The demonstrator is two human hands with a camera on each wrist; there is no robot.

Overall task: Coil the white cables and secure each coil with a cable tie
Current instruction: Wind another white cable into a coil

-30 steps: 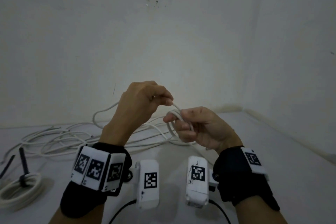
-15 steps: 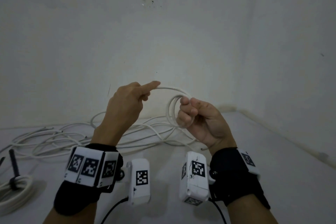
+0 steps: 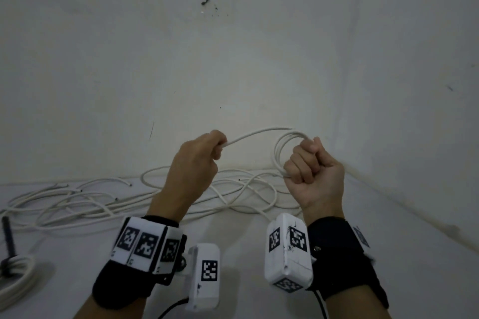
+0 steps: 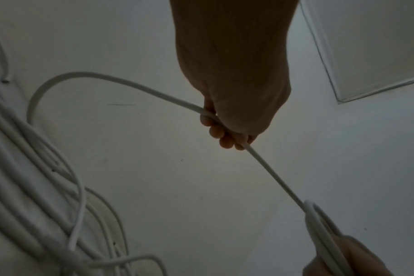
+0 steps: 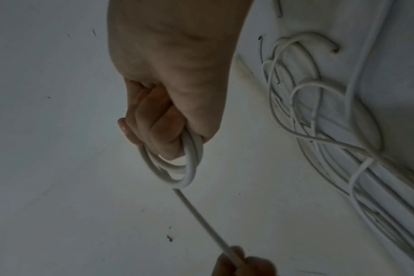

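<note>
Above table (image 3: 388, 254), coiling step in hand. Loose cables (image 3: 77, 204) wait behind. Right hand (image 3: 315, 173) fisted around small coil (image 3: 281, 147); left hand (image 3: 194, 163) pinches free strand (image 3: 254, 133). Next, likely: lay strand as new loop, keep tension.

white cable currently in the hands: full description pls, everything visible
The white cable is thin, round and smooth, plastic-looking. Several small loops of it are gathered in the right hand, whose fingers curl round them. From the loops a single strand runs to the left hand, which grips it in a closed fist, then curves down toward the loose cables on the surface.
</note>
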